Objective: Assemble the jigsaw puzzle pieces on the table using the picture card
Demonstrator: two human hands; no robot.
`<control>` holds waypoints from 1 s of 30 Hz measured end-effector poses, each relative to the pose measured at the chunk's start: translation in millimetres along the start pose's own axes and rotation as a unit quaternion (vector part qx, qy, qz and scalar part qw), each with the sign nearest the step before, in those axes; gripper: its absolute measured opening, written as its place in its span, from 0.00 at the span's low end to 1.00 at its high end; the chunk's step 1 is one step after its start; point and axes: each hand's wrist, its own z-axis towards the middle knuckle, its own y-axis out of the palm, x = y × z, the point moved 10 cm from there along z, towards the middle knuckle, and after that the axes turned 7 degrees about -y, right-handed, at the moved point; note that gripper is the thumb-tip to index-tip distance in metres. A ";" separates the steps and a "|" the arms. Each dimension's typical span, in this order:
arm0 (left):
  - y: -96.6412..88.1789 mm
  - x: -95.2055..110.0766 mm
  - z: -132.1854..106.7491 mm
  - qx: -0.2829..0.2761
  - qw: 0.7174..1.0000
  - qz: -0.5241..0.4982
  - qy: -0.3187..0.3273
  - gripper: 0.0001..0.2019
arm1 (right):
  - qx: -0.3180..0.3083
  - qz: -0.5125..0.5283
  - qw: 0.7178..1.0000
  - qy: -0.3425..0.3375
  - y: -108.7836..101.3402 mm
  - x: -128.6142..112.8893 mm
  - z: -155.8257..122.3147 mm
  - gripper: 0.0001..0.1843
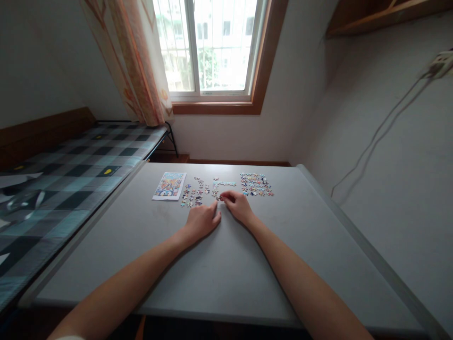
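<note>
My right hand (238,206) pinches a small jigsaw puzzle piece (219,198) between thumb and fingertips, just below a partly joined corner of puzzle. That joined strip (225,183) runs across the top and down the left side. My left hand (201,221) rests on the table with its index finger stretched toward the pinched piece and its thumb apart. Whether that fingertip touches the piece is too small to tell. Loose puzzle pieces (191,195) lie beyond the left hand. A denser group of pieces (255,184) is spread out beyond the right hand.
A printed picture sheet (169,186) lies on the grey table (226,269), left of the pieces. A bed with a checked cover (88,156) stands along the left side. Ahead is a window (222,47) with a curtain (130,61); a cable (378,134) hangs on the right wall.
</note>
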 end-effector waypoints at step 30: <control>0.5 1.3 0.3 0.009 1.000 0.003 0.016 0.20 | -0.033 0.040 0.999 0.008 6.7 0.6 0.2 0.08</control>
